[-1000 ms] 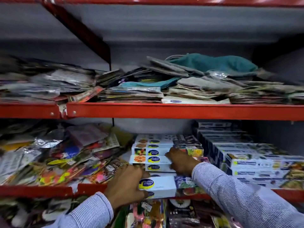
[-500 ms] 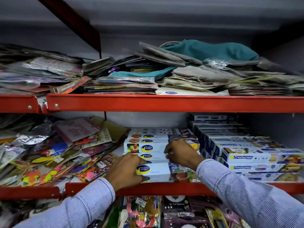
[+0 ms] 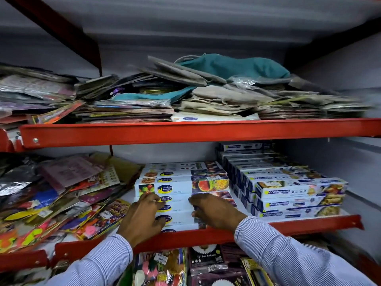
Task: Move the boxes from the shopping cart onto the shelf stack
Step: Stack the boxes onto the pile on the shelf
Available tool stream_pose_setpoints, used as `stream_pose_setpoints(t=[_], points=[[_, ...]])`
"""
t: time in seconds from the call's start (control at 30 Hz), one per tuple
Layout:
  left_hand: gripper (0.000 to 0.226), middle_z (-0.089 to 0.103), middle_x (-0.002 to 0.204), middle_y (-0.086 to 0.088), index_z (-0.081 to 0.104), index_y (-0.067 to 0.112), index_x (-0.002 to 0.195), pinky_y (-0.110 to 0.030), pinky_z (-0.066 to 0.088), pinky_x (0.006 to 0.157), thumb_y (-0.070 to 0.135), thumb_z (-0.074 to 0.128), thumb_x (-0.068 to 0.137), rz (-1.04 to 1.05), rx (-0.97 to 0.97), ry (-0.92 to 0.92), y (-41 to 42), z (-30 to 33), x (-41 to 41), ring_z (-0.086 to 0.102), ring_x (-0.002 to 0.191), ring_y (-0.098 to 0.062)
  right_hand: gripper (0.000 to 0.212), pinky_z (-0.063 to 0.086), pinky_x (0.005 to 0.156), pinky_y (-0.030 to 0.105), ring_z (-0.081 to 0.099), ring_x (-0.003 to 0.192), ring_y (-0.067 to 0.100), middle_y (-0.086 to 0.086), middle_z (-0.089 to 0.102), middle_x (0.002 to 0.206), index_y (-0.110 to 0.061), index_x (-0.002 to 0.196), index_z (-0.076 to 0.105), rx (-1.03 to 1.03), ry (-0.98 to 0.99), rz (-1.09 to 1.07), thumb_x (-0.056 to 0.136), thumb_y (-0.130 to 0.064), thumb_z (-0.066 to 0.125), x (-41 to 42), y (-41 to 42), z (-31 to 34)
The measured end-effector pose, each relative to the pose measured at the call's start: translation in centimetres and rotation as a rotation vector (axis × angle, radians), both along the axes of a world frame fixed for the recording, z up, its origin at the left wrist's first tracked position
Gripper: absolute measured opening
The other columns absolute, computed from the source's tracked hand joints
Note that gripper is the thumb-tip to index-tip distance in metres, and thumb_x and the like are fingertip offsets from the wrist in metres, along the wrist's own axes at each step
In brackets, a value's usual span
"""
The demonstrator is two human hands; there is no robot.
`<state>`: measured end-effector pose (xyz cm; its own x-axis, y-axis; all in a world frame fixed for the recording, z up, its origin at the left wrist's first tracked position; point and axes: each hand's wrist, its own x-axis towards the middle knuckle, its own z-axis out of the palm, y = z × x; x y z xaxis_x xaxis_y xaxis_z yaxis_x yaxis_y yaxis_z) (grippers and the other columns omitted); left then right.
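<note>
A stack of long white Healthy Wrapp boxes [image 3: 181,184] lies on the middle shelf [image 3: 299,226], label ends facing me. My left hand [image 3: 144,217] lies over the left part of the front boxes [image 3: 179,221], its fingers curled onto their top edge. On the right part of the same boxes rests my right hand [image 3: 214,213], fingers and thumb pressed against them. Both sleeves are striped light blue. The shopping cart is out of view.
White and blue Freshwrapp boxes [image 3: 299,190] are stacked right of the white stack. Loose colourful packets [image 3: 61,199] crowd the shelf's left half. The red upper shelf beam [image 3: 185,131] carries piles of flat bags. Balloon packs [image 3: 206,263] hang below.
The front box has gone from past the shelf's edge back in line with the stack. Both hands have moved forward with it, and the view has come closer.
</note>
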<state>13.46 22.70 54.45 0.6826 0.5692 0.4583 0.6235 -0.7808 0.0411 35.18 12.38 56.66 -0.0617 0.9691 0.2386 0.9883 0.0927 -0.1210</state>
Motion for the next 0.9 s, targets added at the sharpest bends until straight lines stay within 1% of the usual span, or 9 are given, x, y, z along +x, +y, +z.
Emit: stream_pose_setpoints(t=[0.1,0.27,0.37,0.43,0.53,0.6,0.67,0.8,0.9], points=[[0.047,0.066,0.132,0.0,0.068,0.024,0.124,-0.039,0.053,0.096,0.04,0.065,0.08,-0.015,-0.005,-0.005,-0.1,-0.2,-0.2,0.058,0.123,-0.025,0.016,0.054,0.077,0.041,0.062,0.09,0.028,0.007,0.065,0.104,-0.017,0.098,0.056,-0.009,0.026,-0.016,0.09,-0.03,0.058,0.3,0.2,-0.1],[0.048,0.059,0.142,0.002,0.061,0.026,0.133,-0.038,0.047,0.104,0.04,0.061,0.087,-0.018,-0.029,0.003,-0.4,-0.4,-0.2,0.054,0.128,-0.023,0.017,0.057,0.08,0.044,0.068,0.092,0.024,0.01,0.069,0.104,-0.014,0.106,0.058,-0.052,0.131,-0.044,0.092,-0.022,0.052,0.3,-0.2,0.1],[0.049,0.058,0.143,0.0,0.06,0.026,0.134,-0.039,0.044,0.107,0.039,0.059,0.087,-0.004,-0.028,-0.007,-0.5,-0.5,0.0,0.053,0.129,-0.024,0.022,0.057,0.083,0.045,0.069,0.094,0.025,0.014,0.069,0.111,-0.011,0.113,0.058,-0.055,0.158,-0.069,0.094,-0.019,0.05,0.1,-0.4,0.1],[0.049,0.052,0.148,0.001,0.054,0.028,0.138,-0.045,0.036,0.112,0.041,0.056,0.091,0.025,-0.032,0.036,-0.8,-0.6,0.0,0.045,0.136,-0.024,0.024,0.056,0.084,0.045,0.067,0.098,0.027,0.015,0.067,0.117,-0.01,0.115,0.056,-0.05,0.115,-0.08,0.094,-0.019,0.049,-0.2,-0.8,0.1],[0.054,0.042,0.154,-0.005,0.047,0.029,0.143,-0.062,0.03,0.112,0.046,0.053,0.092,0.062,0.011,0.032,-1.8,-0.6,-0.6,0.032,0.143,-0.029,0.04,0.046,0.101,0.045,0.051,0.126,0.033,0.016,0.051,0.141,-0.011,0.135,0.043,-0.019,-0.07,-0.091,0.097,-0.024,0.048,-0.9,-2.1,-0.2],[0.058,0.043,0.153,-0.008,0.046,0.026,0.143,-0.06,0.035,0.109,0.048,0.052,0.091,0.032,0.075,-0.048,-3.8,-0.9,-1.6,0.035,0.14,-0.032,0.057,0.029,0.117,0.046,0.025,0.145,0.032,0.011,0.028,0.158,-0.013,0.149,0.025,0.022,-0.108,-0.095,0.099,-0.031,0.045,-1.6,-3.6,-0.9],[0.059,0.045,0.149,-0.011,0.047,0.022,0.142,-0.056,0.037,0.108,0.048,0.049,0.089,-0.038,0.102,-0.116,-6.5,-1.8,-2.6,0.037,0.137,-0.034,0.064,0.019,0.121,0.046,0.011,0.149,0.031,0.006,0.014,0.163,-0.018,0.153,0.015,0.074,-0.079,-0.095,0.099,-0.037,0.043,-2.8,-5.7,-2.4],[0.066,0.042,0.152,-0.012,0.043,0.022,0.146,-0.052,0.034,0.111,0.047,0.053,0.086,-0.087,0.031,-0.142,-11.2,-6.3,-4.6,0.037,0.138,-0.033,0.065,0.02,0.12,0.051,0.008,0.149,0.034,0.004,0.016,0.163,-0.02,0.151,0.02,0.151,-0.026,-0.12,0.094,-0.044,0.041,-5.4,-10.3,-6.5],[0.066,0.042,0.153,-0.012,0.043,0.022,0.145,-0.051,0.035,0.11,0.044,0.056,0.084,-0.081,-0.094,-0.09,-14.3,-11.4,-6.6,0.038,0.136,-0.033,0.066,0.025,0.118,0.051,0.015,0.148,0.034,0.003,0.023,0.161,-0.023,0.149,0.024,0.095,0.019,-0.157,0.091,-0.047,0.041,-7.4,-13.9,-11.4]])
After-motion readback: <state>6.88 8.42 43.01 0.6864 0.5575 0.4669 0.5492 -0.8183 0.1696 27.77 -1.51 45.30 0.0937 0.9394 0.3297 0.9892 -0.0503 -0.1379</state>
